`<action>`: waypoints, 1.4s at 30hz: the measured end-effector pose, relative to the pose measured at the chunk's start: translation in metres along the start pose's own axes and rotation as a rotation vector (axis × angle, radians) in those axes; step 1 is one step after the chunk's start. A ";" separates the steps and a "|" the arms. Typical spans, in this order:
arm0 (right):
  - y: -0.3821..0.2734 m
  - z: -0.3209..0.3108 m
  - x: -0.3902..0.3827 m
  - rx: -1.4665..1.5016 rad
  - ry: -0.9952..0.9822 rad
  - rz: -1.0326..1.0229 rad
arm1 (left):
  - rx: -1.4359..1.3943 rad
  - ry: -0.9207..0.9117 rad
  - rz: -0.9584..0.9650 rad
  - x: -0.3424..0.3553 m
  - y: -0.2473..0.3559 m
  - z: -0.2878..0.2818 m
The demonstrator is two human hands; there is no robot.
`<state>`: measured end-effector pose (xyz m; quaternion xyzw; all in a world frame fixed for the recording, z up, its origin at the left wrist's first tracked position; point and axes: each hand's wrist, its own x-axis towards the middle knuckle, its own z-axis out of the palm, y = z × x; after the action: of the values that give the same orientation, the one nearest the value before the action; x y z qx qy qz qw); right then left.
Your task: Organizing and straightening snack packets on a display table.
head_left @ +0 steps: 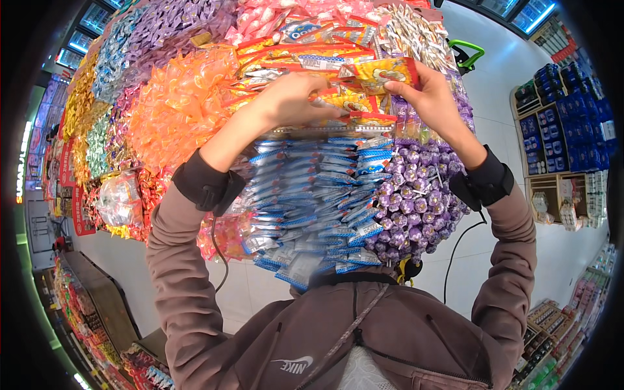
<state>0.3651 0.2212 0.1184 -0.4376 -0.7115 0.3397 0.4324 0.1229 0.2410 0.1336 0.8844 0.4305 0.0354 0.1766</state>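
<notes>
My left hand [292, 101] curls its fingers around red-and-yellow snack packets [355, 102] in the middle of the candy display, its thumb lying across them. My right hand [426, 97] pinches a red-and-yellow packet [374, 71] at its right end, a little higher up. Just below both hands are stacked rows of blue-and-silver packets [312, 188], partly blurred, beside a cluster of purple-wrapped lollipops [416, 195]. A heap of orange-wrapped candies [175, 110] lies left of my left hand.
Pink [260, 16], lilac [153, 26] and other coloured candy piles fill the display around my hands. Blue packaged goods [578, 130] stand on shelves at the right. A green handle [468, 52] juts out behind the display. More stocked shelves [78, 312] line the lower left.
</notes>
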 end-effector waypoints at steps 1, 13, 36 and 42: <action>-0.002 0.003 0.002 -0.103 0.001 -0.073 | 0.001 -0.001 0.002 -0.001 -0.002 0.001; -0.010 0.047 0.030 -0.251 -0.133 -0.198 | -0.097 0.151 0.240 -0.022 -0.026 0.012; -0.005 0.095 0.086 -0.805 -0.611 -0.422 | 0.242 0.194 0.170 -0.036 -0.010 0.019; -0.009 0.096 0.108 -0.891 -0.852 -0.174 | 0.105 0.101 0.047 -0.034 -0.010 0.012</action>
<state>0.2482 0.3069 0.1226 -0.3424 -0.9279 0.1186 -0.0874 0.0966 0.2164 0.1220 0.8995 0.4190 0.0614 0.1071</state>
